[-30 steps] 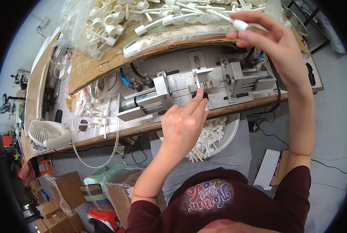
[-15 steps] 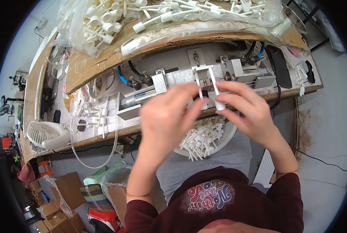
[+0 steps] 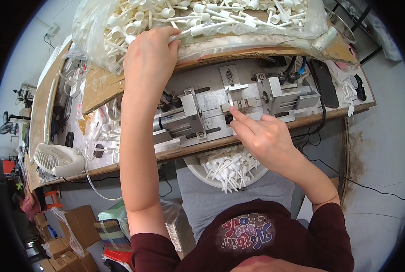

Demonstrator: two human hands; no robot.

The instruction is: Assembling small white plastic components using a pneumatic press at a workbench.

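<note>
My left hand (image 3: pixel 150 56) reaches over the cardboard edge into a heap of white plastic sticks with ribbed caps (image 3: pixel 211 21). Its fingers are closed on one capped stick (image 3: pixel 185 34), whose cap they hide. At the middle of the metal fixture (image 3: pixel 215 119), my right hand (image 3: pixel 263 136) has its index finger stretched out. That fingertip touches a white stick (image 3: pixel 231 97) lying upright in the picture across the small clamp block (image 3: pixel 243 105). A dark block (image 3: pixel 229 119) sits beside the right fingertips, which partly hide the stick's lower end.
Air cylinders (image 3: pixel 177 119) flank the clamp block. In front, a round white basin (image 3: pixel 198 170) full of white pieces rests on my lap. A small fan (image 3: pixel 59 158) stands left; a black phone (image 3: pixel 325 81) lies right. The cardboard sheet (image 3: pixel 105 88) overhangs the bench.
My left hand has moved from the fixture up and left to the heap. My right hand has shifted left to the clamp block; the white piece it held is gone from its fingers.
</note>
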